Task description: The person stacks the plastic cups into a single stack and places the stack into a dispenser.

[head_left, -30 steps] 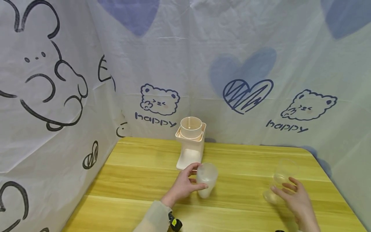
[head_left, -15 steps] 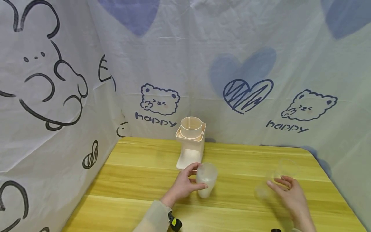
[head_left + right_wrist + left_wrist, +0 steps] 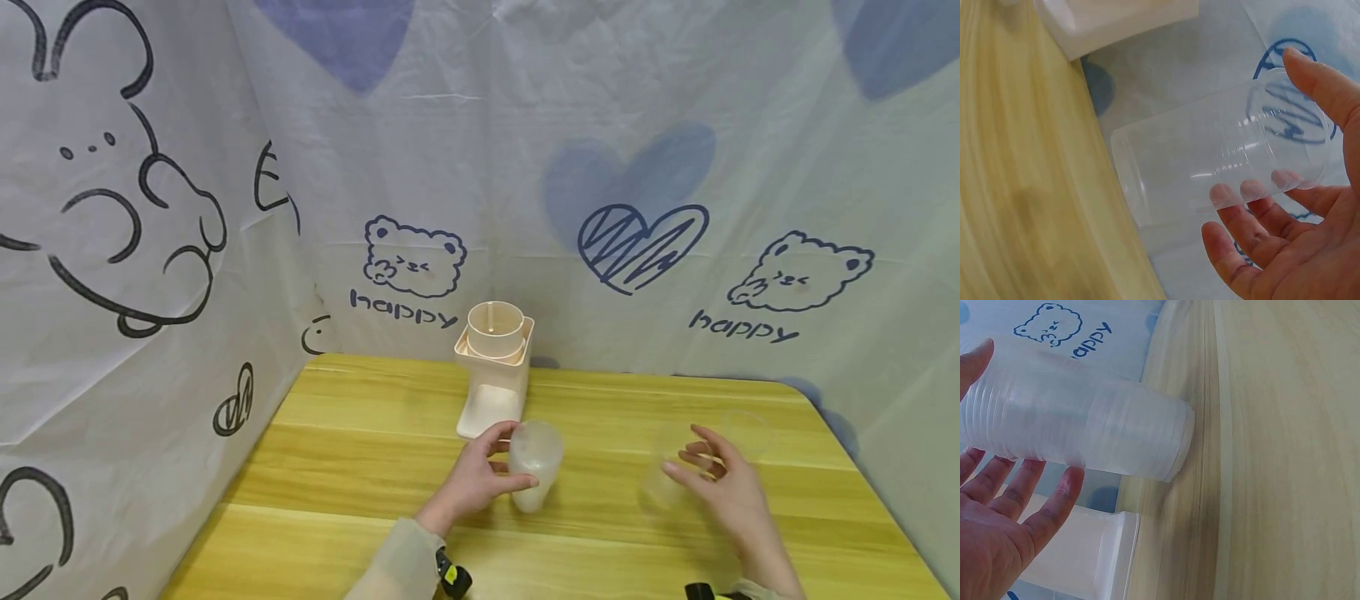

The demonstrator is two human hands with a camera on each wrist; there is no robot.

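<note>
My left hand (image 3: 476,475) grips a stack of nested, translucent plastic cups (image 3: 536,458) near the middle of the table. In the left wrist view the thumb lies over the stack (image 3: 1085,419) and the fingers run along its other side, with several rims close together at the mouth end. On the right, my right hand (image 3: 723,487) holds a single clear plastic cup (image 3: 663,475) between thumb and fingers. The right wrist view shows this cup (image 3: 1210,156) with its base close over the wooden tabletop.
Just beyond the left hand stands a cream-coloured stand (image 3: 491,408) with a round tube (image 3: 495,332) on top. The faint rim of another clear cup (image 3: 750,433) shows behind the right hand. A printed cloth (image 3: 480,167) hangs along the back and sides.
My right hand has moved left across the table with the clear cup, away from the faint rim at the right. The left hand and the stack have stayed in place.
</note>
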